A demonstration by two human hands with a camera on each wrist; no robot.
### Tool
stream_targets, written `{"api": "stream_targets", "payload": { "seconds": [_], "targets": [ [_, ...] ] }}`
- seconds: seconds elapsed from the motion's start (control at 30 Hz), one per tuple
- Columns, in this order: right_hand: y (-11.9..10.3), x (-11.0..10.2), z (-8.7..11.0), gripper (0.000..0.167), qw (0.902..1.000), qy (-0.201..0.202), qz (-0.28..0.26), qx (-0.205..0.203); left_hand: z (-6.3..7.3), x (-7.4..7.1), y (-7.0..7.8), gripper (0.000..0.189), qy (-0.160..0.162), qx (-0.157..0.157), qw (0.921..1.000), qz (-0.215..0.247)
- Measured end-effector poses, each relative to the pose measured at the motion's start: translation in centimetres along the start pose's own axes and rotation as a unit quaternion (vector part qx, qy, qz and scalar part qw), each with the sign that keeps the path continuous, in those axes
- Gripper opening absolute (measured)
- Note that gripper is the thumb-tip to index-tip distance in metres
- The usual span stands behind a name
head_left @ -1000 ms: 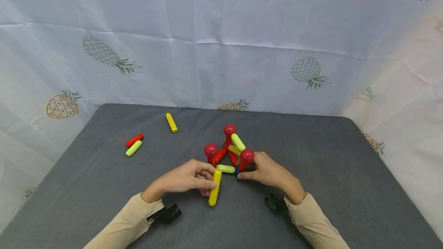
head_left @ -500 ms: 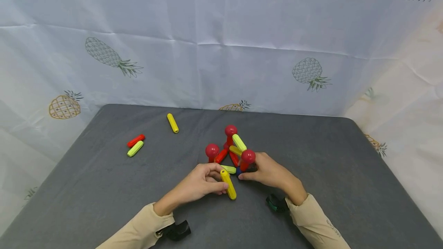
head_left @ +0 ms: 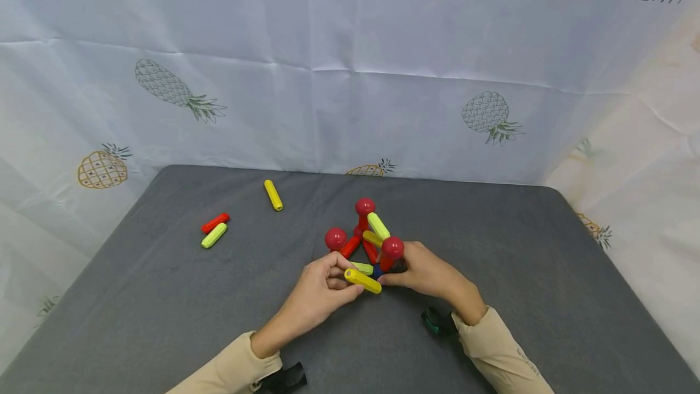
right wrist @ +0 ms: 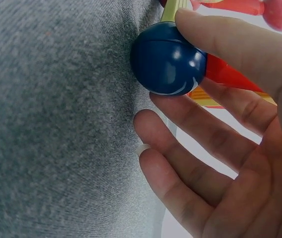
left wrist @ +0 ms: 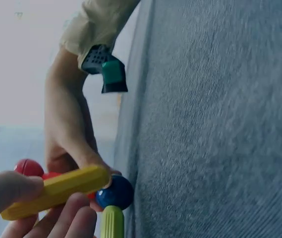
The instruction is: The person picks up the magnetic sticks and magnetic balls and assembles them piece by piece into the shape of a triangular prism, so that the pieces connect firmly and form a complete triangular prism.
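Observation:
My left hand [head_left: 317, 290] pinches a yellow rod [head_left: 363, 282] between thumb and fingers, holding it across the front of a magnetic ball-and-rod frame. In the left wrist view that rod's far end overlaps the frame's blue ball [left wrist: 120, 192]. My right hand [head_left: 429, 271] grips this blue ball [right wrist: 166, 59] at the near right corner, thumb on one side and a finger on the other. Red balls top the frame's upright red rods: one at the left [head_left: 336, 238], one at the back [head_left: 365, 206], one at the right [head_left: 393, 247]. A lime rod [head_left: 378, 225] joins the back and right tops.
Loose on the grey table [head_left: 164, 297] at the left lie a red rod [head_left: 216, 222] and a lime rod [head_left: 214, 236] side by side. A yellow rod [head_left: 273, 194] lies farther back. Behind the table hangs a pineapple-print cloth [head_left: 328, 29].
My left hand has moved right with the yellow rod and turned it from pointing toward me to lying nearly crosswise, close by the blue ball. My right hand has stayed on the blue ball.

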State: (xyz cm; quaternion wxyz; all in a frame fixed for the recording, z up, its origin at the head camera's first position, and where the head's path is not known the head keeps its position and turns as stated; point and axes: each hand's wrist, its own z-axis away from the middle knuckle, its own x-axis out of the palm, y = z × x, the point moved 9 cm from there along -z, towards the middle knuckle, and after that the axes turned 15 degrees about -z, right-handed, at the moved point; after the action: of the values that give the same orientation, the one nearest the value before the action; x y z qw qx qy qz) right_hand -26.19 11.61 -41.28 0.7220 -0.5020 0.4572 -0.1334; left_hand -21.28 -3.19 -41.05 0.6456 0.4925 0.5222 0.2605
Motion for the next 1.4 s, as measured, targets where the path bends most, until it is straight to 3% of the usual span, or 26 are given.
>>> {"api": "stream_targets", "payload": {
  "seconds": [0.13, 0.4, 0.8, 1.03, 1.2, 1.4],
  "targets": [
    [0.0, 0.0, 0.0, 0.027, 1.0000, -0.001, 0.003, -0.004, 0.2, -0.2, 0.1, 0.028, 0.032, -0.005, 0.9995, -0.003],
    [0.0, -0.1, 0.1, 0.034, 1.0000, 0.000, 0.007, 0.006, 0.1, -0.9, -0.8, 0.033, 0.087, -0.056, 0.9945, 0.017],
    [-0.2, -0.1, 0.2, 0.034, 0.9999, 0.001, 0.015, -0.002, -0.3, -1.3, -1.5, 0.039, 0.095, -0.065, 0.9931, 0.024],
    [-0.2, 0.0, 0.2, 0.033, 0.9999, -0.002, 0.014, -0.007, -0.4, -2.1, -2.0, 0.062, 0.108, -0.092, 0.9884, 0.054],
    [-0.4, 0.0, 0.2, 0.031, 0.9999, -0.003, 0.013, -0.009, -0.6, -2.7, -2.0, 0.080, 0.100, -0.082, 0.9914, 0.023],
    [-0.3, 0.0, 0.2, 0.037, 0.9999, -0.001, 0.013, -0.003, -0.7, -3.8, -2.2, 0.074, 0.114, -0.075, 0.9895, -0.049]
  ]
}}
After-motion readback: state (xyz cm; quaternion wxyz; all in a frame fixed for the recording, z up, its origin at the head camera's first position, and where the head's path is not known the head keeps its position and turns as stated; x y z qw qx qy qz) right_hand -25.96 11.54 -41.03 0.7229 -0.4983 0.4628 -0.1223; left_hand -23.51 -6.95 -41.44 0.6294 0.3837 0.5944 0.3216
